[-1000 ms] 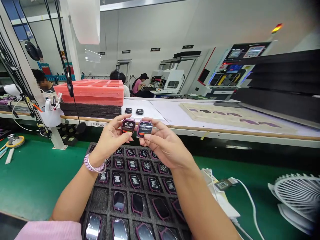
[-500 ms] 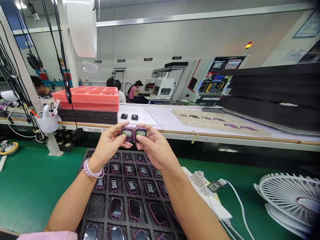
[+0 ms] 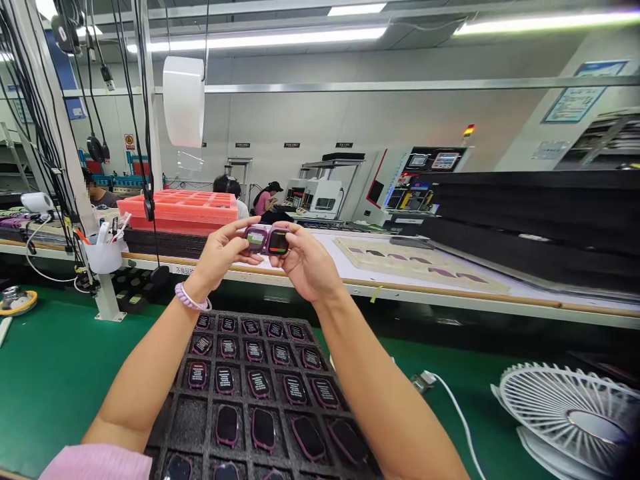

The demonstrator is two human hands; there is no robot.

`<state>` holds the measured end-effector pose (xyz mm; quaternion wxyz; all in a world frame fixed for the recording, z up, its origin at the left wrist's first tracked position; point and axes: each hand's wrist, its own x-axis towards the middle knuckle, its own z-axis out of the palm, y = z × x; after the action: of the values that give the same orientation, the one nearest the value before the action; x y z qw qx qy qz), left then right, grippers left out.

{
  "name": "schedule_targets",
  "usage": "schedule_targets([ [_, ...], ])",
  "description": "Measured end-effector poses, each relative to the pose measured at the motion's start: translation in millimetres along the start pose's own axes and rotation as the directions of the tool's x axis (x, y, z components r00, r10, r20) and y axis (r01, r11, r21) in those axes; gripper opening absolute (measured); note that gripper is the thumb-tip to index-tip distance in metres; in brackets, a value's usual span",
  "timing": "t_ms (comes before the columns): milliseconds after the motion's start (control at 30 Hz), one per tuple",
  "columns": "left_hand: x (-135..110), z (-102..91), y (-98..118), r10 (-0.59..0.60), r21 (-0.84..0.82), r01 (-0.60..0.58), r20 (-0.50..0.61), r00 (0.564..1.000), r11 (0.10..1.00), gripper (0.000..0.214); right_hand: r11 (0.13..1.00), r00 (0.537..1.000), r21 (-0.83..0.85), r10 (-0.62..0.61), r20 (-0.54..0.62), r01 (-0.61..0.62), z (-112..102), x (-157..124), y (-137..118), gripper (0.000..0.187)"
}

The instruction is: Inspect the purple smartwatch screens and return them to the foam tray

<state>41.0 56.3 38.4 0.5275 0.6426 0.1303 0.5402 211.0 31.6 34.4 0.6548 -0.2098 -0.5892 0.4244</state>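
Now the left hand (image 3: 220, 253) and right hand (image 3: 313, 261) are rising higher above the tray (image 3: 189, 420), fingers clamping the left watch (image 3: 255, 239) and right watch (image 3: 277, 243) side by side; the right screen is newly showing orange, so the displays are apparently changing during viewing.

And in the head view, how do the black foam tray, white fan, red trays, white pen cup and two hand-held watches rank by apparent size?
1. Black foam tray
2. White fan
3. Red trays
4. White pen cup
5. Watch in left hand, watch in right hand: too alike to rank
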Motion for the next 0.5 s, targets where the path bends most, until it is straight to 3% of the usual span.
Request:
schedule_targets([
  [267,18.7,4.3,21.9,0.131,0.056,-0.132,0.035,0.991,0.99,0.05,0.993,0.995,-0.074,-0.089,0.038,0.091,4.2,22.6,-23.1,0.043],
  [500,20.8,4.7,23.4,0.141,0.065,-0.14,0.001,0.99,0.988,0.047,0.991,0.992,-0.079,-0.101,0.08,0.107,5.2,25.1,-25.9,0.042],
])
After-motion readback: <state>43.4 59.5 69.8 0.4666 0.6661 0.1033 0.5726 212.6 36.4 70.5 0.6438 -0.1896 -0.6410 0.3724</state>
